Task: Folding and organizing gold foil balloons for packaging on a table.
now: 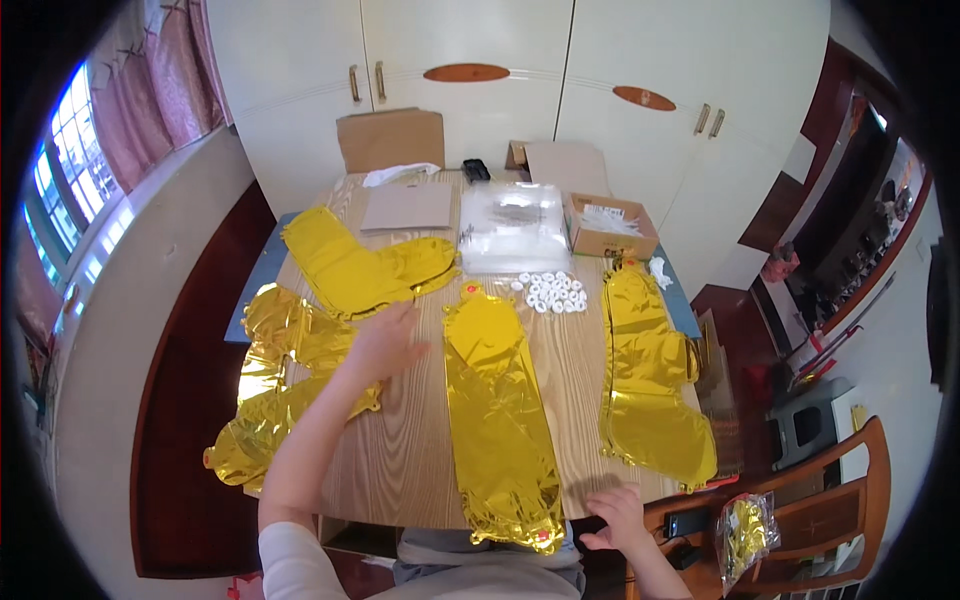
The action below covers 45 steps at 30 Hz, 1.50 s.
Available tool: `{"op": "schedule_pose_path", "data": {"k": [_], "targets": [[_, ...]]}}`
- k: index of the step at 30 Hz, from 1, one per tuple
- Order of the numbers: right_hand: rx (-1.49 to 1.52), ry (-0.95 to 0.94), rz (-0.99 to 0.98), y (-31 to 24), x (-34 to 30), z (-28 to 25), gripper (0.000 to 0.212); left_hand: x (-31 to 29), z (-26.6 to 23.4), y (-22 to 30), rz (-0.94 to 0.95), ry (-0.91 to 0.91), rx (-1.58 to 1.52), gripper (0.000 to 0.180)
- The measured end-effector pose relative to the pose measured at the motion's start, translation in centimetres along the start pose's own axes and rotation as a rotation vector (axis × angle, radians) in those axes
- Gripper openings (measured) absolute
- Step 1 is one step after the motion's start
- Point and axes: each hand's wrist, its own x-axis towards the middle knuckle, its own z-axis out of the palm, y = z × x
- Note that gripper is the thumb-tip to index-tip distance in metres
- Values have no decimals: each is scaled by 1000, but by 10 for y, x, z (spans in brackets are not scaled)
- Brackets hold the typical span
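Observation:
My left hand (pixel 385 340) reaches over the table beside the lower edge of a bent, flat gold foil balloon (pixel 350 265). Its fingers look loosely apart, with nothing visible in them. A second crumpled gold foil balloon (pixel 290 385) lies partly under my left forearm. Straight in front of me a long gold foil balloon (pixel 495 400) stretches from mid-table to the front edge, with a small red spot near each end. Right of its near end, my right hand (pixel 615 515) rests at the table edge, fingers spread and holding nothing. Another gold foil balloon (pixel 645 380) lies along the right side.
White rings (pixel 555 292) lie in a cluster mid-table, before a stack of clear plastic bags (pixel 513 225). An open cardboard box (pixel 612 225) holds white pieces. A flat grey-brown board (pixel 407 207) lies behind. A wooden chair (pixel 850 500) with a bagged gold balloon (pixel 748 530) stands right.

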Motion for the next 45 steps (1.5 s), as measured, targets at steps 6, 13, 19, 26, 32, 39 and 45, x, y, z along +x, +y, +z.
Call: {"op": "schedule_pose_path", "data": {"k": [6,13,19,26,32,39,45], "targets": [[-7,119,207,3,15,11,33,105,-6,-62,-117,-31,123,45],[-35,110,327,-4,29,8,32,225,21,-95,-159,16,116,45],[-71,50,347,-1,25,13,33,285,46,-101,-331,41,22,46],[-96,56,346,2,22,16,33,297,50,-89,-426,23,91,45],[-102,61,325,2,26,14,33,297,46,-99,-419,18,138,45],[-108,63,314,2,29,12,31,294,37,-93,-353,-64,241,48],[-117,89,292,1,32,10,32,291,35,-103,-227,-130,216,42]]}}
